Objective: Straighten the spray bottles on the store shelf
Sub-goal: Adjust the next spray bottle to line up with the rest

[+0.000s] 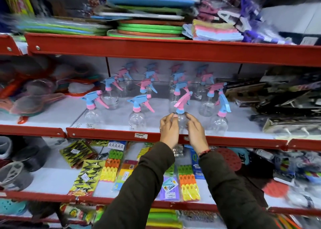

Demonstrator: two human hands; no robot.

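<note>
Several clear spray bottles with pink and blue trigger heads stand in rows on the middle shelf (121, 135). At the front row, a bottle with a pink trigger head (182, 120) stands between my hands. My left hand (168, 129) curls around its left side and my right hand (195, 130) around its right side, fingers touching its shoulder. Other front bottles stand to the left (93, 115), (137, 117) and to the right (219, 122). The held bottle's lower body is hidden by my hands.
A red shelf rail with a price tag (141, 135) runs along the front edge. Strainers (34, 98) lie left of the bottles, dark packaged goods (286, 103) to the right. Plates and cloths fill the shelf above, clothes-peg packs (188, 183) the shelf below.
</note>
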